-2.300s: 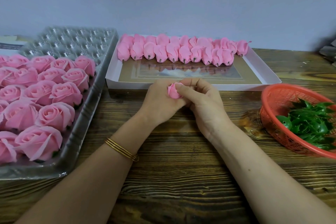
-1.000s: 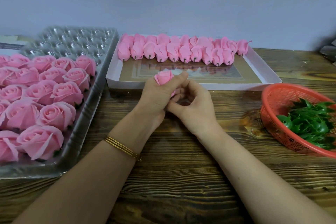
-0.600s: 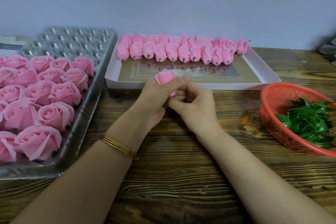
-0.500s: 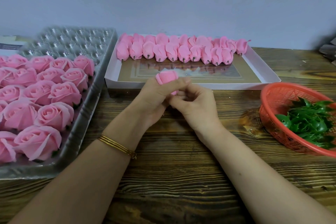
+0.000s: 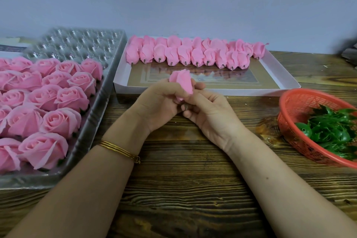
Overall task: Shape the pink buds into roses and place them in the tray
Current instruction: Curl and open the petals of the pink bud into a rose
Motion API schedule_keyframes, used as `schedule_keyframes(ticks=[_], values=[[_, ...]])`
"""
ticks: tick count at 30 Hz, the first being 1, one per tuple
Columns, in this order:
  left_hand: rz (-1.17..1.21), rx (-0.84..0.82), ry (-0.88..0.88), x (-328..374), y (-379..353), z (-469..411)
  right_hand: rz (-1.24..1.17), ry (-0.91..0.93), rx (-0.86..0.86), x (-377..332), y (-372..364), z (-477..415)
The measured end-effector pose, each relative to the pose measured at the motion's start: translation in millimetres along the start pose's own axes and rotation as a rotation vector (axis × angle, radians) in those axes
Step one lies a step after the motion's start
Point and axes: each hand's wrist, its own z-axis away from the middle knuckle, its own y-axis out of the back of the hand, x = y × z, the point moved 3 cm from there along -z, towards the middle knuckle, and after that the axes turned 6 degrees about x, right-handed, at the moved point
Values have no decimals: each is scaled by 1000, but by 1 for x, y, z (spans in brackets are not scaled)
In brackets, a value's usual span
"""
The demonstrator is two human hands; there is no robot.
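A pink bud (image 5: 182, 80) stands upright between both my hands above the table's middle. My left hand (image 5: 160, 102) wraps its lower part from the left, and my right hand (image 5: 209, 114) pinches its base from the right, thumb on a petal. Several more buds (image 5: 191, 54) lie in rows at the back of a white box (image 5: 270, 67). Finished pink roses (image 5: 48, 102) fill the near part of a clear plastic tray (image 5: 92, 121) on the left; its far cells are bare.
A red mesh basket (image 5: 293, 102) holding green plastic leaves (image 5: 334, 131) sits at the right edge. The wooden table (image 5: 183, 189) runs to a grey wall behind. A gold bangle (image 5: 119, 150) circles my left wrist.
The bud went from being pressed between both hands to standing upright above my left thumb. My right hand shifted under it to its base, and an outer petal now spreads to the right.
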Motion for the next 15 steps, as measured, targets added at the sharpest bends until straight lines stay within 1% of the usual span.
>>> schedule_keyframes(ticks=[5, 10, 12, 15], values=[[-131, 18, -34, 0, -2, 1, -37, -31, -22, -1, -2, 2], [-64, -33, -3, 2, 0, 2, -63, -68, -31, -2, -1, 2], [-51, -4, 9, 2, 0, 1, -65, -77, -32, -1, 0, 2], [-95, 48, 6, 1, -1, 0, -60, -75, -33, -1, -1, 2]])
